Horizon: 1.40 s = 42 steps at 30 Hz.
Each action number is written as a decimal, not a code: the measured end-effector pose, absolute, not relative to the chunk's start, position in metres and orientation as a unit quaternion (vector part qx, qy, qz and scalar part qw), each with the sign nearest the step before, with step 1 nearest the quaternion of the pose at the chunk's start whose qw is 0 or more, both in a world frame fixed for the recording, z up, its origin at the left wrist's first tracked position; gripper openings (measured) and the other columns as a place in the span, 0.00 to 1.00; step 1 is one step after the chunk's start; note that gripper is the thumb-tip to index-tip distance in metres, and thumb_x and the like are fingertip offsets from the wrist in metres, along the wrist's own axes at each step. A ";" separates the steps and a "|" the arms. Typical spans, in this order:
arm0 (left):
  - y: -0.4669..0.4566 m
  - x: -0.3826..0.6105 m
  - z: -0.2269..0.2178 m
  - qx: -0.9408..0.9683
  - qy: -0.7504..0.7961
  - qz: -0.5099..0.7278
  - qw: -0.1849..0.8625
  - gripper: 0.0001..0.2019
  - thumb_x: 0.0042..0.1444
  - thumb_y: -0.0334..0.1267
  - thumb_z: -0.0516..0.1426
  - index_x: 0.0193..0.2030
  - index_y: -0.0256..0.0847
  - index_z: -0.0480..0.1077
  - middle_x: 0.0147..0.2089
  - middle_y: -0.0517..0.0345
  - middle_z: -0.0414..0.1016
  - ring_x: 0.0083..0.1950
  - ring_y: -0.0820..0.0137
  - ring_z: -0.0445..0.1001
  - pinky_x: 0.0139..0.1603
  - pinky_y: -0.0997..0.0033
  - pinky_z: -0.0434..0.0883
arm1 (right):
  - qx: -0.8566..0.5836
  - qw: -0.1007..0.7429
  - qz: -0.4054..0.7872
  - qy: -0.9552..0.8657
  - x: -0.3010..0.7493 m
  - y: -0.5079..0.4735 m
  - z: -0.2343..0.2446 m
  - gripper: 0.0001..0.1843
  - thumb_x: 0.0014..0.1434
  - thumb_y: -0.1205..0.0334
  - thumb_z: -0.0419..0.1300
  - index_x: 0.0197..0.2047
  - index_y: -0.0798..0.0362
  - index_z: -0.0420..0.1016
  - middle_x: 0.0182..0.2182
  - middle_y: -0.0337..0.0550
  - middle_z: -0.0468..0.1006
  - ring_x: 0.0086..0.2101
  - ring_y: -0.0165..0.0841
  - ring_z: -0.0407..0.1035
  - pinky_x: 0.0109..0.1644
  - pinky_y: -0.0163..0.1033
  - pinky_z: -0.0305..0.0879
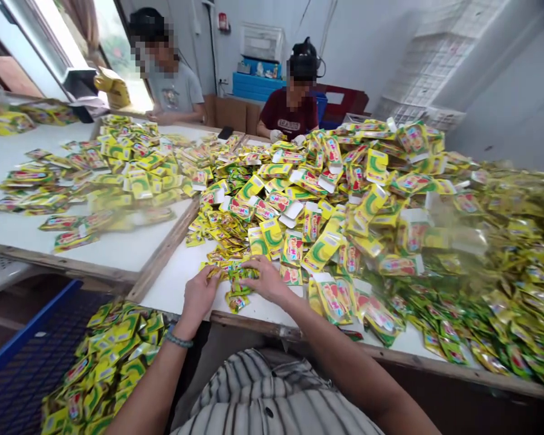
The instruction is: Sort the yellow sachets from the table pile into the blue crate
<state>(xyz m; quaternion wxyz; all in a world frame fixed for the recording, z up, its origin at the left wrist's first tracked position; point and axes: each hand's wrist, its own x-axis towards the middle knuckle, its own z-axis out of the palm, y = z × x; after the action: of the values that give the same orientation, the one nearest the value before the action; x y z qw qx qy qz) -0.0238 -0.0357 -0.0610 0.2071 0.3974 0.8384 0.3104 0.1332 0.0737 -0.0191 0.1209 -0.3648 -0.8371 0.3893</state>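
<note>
A big heap of small yellow-green packets [353, 205] covers the white table [172, 284] in front of me. My left hand [200, 296] and my right hand [268, 279] both rest at the table's near edge on a small bunch of packets [236, 284], fingers curled over and gripping it from either side. A beaded bracelet sits on my left wrist.
A blue crate [31, 362] holding more packets [104, 362] stands low at my left. A second white table [118, 248] at left carries another pile [100, 175]. Two people sit at the far side, one in grey [174, 90], one in dark red [292, 115].
</note>
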 end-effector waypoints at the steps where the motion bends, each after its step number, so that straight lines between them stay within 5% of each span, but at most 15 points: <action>1: -0.037 -0.024 -0.062 0.404 0.831 0.320 0.208 0.15 0.56 0.43 0.54 0.48 0.43 0.73 0.45 0.52 0.80 0.45 0.61 0.77 0.45 0.66 0.70 | -0.365 0.117 0.360 -0.851 0.135 0.075 -0.023 0.14 0.52 0.62 0.67 0.43 0.50 0.79 0.53 0.49 0.69 0.52 0.39 0.66 0.57 0.45 0.62; 4: -0.044 -0.020 -0.065 0.433 0.814 0.335 0.192 0.20 0.53 0.39 0.56 0.54 0.40 0.69 0.55 0.47 0.73 0.57 0.59 0.71 0.55 0.63 0.68 | -0.367 0.131 0.285 -0.876 0.146 0.080 -0.022 0.09 0.56 0.68 0.63 0.41 0.51 0.79 0.56 0.51 0.67 0.56 0.41 0.63 0.59 0.47 0.59; 7: -0.052 -0.018 -0.065 0.420 0.826 0.320 0.196 0.22 0.54 0.38 0.54 0.56 0.38 0.67 0.55 0.45 0.72 0.57 0.56 0.70 0.55 0.59 0.68 | -0.372 0.182 0.240 -0.878 0.151 0.079 -0.011 0.08 0.59 0.69 0.59 0.40 0.52 0.79 0.49 0.50 0.73 0.52 0.40 0.64 0.57 0.46 0.60; 10: -0.057 -0.019 -0.068 0.375 0.833 0.333 0.233 0.19 0.53 0.40 0.56 0.52 0.41 0.69 0.49 0.48 0.77 0.50 0.56 0.75 0.50 0.60 0.70 | -0.365 0.165 0.239 -0.885 0.141 0.072 -0.004 0.07 0.62 0.63 0.58 0.39 0.52 0.77 0.39 0.47 0.76 0.43 0.38 0.67 0.50 0.43 0.63; 16: -0.055 -0.026 -0.076 0.183 0.728 0.561 0.349 0.17 0.42 0.49 0.64 0.33 0.39 0.71 0.29 0.58 0.77 0.31 0.68 0.75 0.34 0.71 0.70 | -0.233 -0.005 0.166 -0.958 0.108 0.050 -0.014 0.20 0.55 0.58 0.66 0.50 0.57 0.73 0.42 0.52 0.76 0.46 0.44 0.64 0.48 0.44 0.63; 19: -0.055 -0.027 -0.072 0.084 0.692 0.611 0.375 0.22 0.31 0.47 0.69 0.31 0.37 0.71 0.25 0.61 0.76 0.27 0.71 0.73 0.31 0.73 0.69 | -0.223 -0.047 0.153 -0.962 0.107 0.044 -0.022 0.10 0.55 0.62 0.65 0.40 0.57 0.75 0.38 0.51 0.76 0.44 0.43 0.65 0.47 0.43 0.62; 22: -0.054 -0.026 -0.064 0.035 0.663 0.642 0.384 0.25 0.26 0.48 0.70 0.31 0.37 0.70 0.25 0.61 0.76 0.25 0.72 0.72 0.30 0.73 0.68 | -0.297 0.006 0.221 -0.929 0.117 0.047 -0.026 0.02 0.57 0.65 0.62 0.34 0.55 0.74 0.36 0.46 0.76 0.39 0.37 0.68 0.43 0.38 0.61; 27: -0.049 -0.016 -0.050 0.015 0.620 0.675 0.400 0.26 0.28 0.49 0.70 0.33 0.39 0.67 0.24 0.63 0.75 0.24 0.75 0.71 0.27 0.75 0.68 | -0.433 0.138 0.442 -0.774 0.135 0.056 -0.021 0.11 0.56 0.54 0.61 0.28 0.52 0.71 0.25 0.39 0.74 0.28 0.33 0.66 0.33 0.35 0.60; 32: -0.041 0.004 -0.037 0.011 0.554 0.704 0.445 0.25 0.31 0.42 0.70 0.35 0.39 0.66 0.28 0.62 0.77 0.27 0.76 0.72 0.29 0.78 0.70 | -0.409 0.230 0.645 -0.603 0.140 0.050 -0.008 0.17 0.48 0.49 0.66 0.35 0.51 0.69 0.29 0.39 0.76 0.31 0.34 0.69 0.33 0.36 0.65; 38: -0.037 0.038 -0.022 0.010 0.449 0.732 0.511 0.25 0.38 0.31 0.66 0.47 0.42 0.70 0.41 0.62 0.75 0.34 0.77 0.73 0.31 0.79 0.73 | -0.458 0.288 0.610 -0.579 0.148 0.046 -0.005 0.24 0.46 0.52 0.67 0.44 0.51 0.67 0.29 0.37 0.75 0.26 0.31 0.67 0.27 0.34 0.62; 42: -0.034 0.049 -0.021 -0.016 0.417 0.715 0.561 0.19 0.38 0.25 0.61 0.42 0.37 0.73 0.39 0.58 0.77 0.34 0.75 0.75 0.33 0.78 0.74 | -0.480 0.318 0.526 -0.626 0.161 0.047 -0.011 0.18 0.47 0.53 0.66 0.39 0.51 0.69 0.26 0.36 0.73 0.26 0.30 0.66 0.28 0.34 0.63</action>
<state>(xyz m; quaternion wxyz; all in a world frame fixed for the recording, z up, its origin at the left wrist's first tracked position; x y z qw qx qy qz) 0.0489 -0.0339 -0.0210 0.5607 -0.0161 0.4173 0.7150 0.1613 0.0470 -0.0106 0.3175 -0.4797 -0.6264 0.5260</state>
